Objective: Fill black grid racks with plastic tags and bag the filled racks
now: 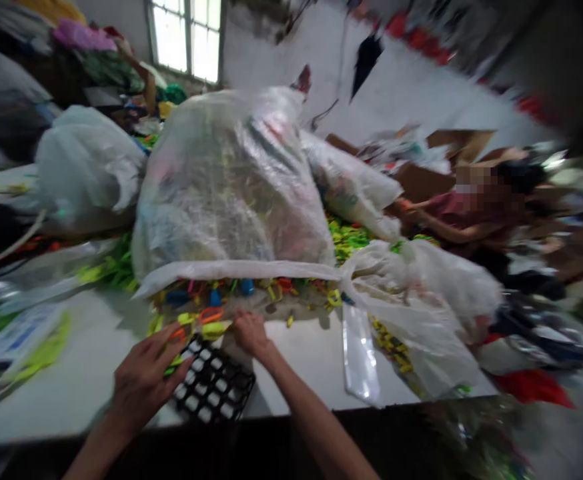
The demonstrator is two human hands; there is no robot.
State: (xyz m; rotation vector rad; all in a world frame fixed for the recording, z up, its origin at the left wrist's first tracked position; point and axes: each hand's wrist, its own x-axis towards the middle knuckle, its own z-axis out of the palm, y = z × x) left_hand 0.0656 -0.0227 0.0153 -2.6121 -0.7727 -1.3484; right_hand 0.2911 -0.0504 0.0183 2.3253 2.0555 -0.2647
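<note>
A black grid-like plastic tray (214, 383) with rows of holes lies tilted at the table's front edge. My left hand (146, 377) is at its left side, thumb and fingers closed around a small green plastic piece (173, 365). Beyond the tray, my right hand (250, 331) reaches down to the tabletop with bent fingers, close to small coloured pieces; its fingertips are blurred, and anything in them is hidden. Nearby are an orange ring-shaped piece (211, 315) and a yellow piece (214, 331).
A big translucent plastic bag (236, 193) stands behind the hands on the white table (91, 353). White plastic bags (421, 300) and a clear flat packet (360, 353) lie to the right. Another person (471, 213) sits at the far right, among cardboard boxes.
</note>
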